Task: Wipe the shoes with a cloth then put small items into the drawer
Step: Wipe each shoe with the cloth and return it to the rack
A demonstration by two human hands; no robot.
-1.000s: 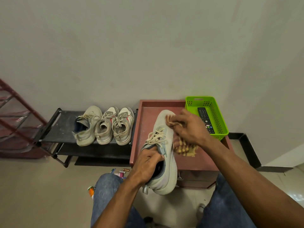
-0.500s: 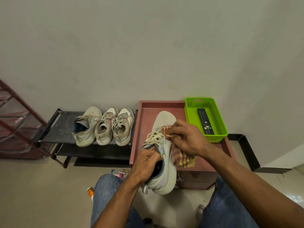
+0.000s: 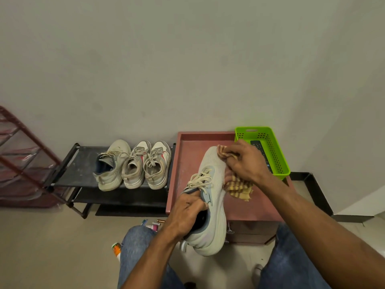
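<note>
While the left hand (image 3: 188,211) grips the pale shoe (image 3: 210,205) at its collar above the reddish drawer unit (image 3: 183,174), the right hand (image 3: 243,161) clutches a checked cloth (image 3: 239,187) against the toe; three more shoes (image 3: 133,164) sit on the black rack (image 3: 79,170)

Light: soft, even and rather dim indoors; source not in view.
Shadows: faint, a weak one on the tray (image 3: 187,163) just left of the right hand's fingers (image 3: 231,152).
Glare: a pale sheen on the floor tile (image 3: 377,243), far right of the fingers.
Distortion: wide-angle bending towards the edges; the rack (image 3: 25,155) leans.
Focus: centre fairly sharp, the forearms nearest the camera softer.
</note>
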